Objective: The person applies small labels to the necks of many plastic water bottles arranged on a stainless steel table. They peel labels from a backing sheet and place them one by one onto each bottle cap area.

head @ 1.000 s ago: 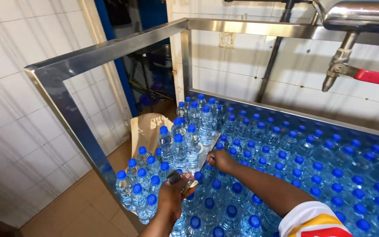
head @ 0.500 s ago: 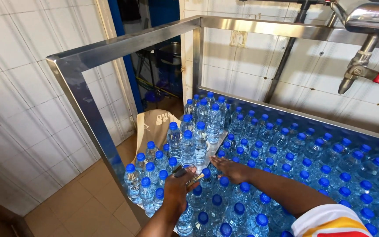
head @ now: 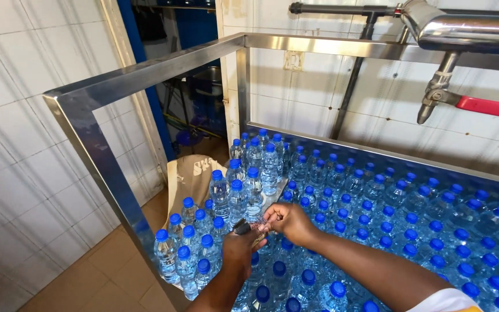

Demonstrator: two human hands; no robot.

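I see my left hand [head: 239, 248] curled nearly closed around a small dark tool [head: 241, 226], whose tip pokes out above the knuckles; I think it is a cutter or lighter, but the view is too small to be sure. My right hand [head: 287, 222] is close beside it, fingers pinched together on a scrap of clear plastic wrap [head: 256, 223] stretched between the two hands. Both hands hover just over the blue caps of the water bottles [head: 376, 219], clear plastic with blue lids, that fill the table inside the steel frame [head: 145, 72]. A taller cluster of bottles [head: 244, 185] stands stacked at the near-left corner. Behind that cluster a tan paper sack [head: 194, 173] with dark print leans near the white tiled wall [head: 24, 144]. Up right, a tap with a red lever [head: 485, 106] hangs from a steel pipe [head: 469, 29]. Compared with half a second ago, my right hand has drawn in from lying flat on the caps to meet the left.
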